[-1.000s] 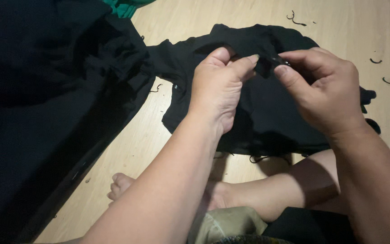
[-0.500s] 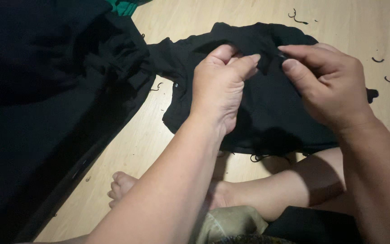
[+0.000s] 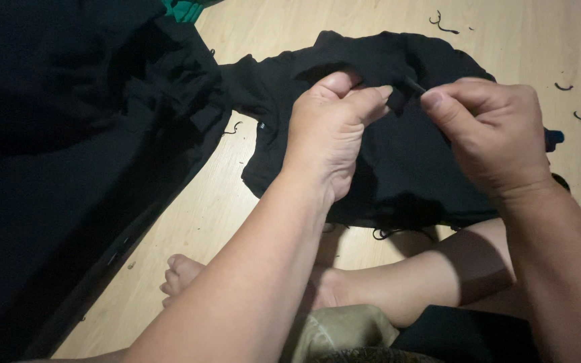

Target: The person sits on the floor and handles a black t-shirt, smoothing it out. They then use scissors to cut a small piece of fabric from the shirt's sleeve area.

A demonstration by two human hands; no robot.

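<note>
A black garment (image 3: 398, 161) lies spread on the light wooden floor in front of me. My left hand (image 3: 331, 128) pinches a fold of its upper edge between thumb and fingers. Just to the right, my right hand (image 3: 492, 134) is closed in a pinch on a small dark tool or thread end (image 3: 413, 85) that sticks out toward the left hand. What exactly that small thing is cannot be made out.
A large heap of black cloth (image 3: 68, 154) covers the left side, with a bit of green fabric (image 3: 183, 8) at the top. Dark thread scraps (image 3: 442, 23) lie on the floor (image 3: 237, 202) at upper right. My bare leg and foot (image 3: 183, 275) cross below.
My right hand has shifted slightly right and down, drawing away from the left hand. The left hand keeps its pinch on the garment.
</note>
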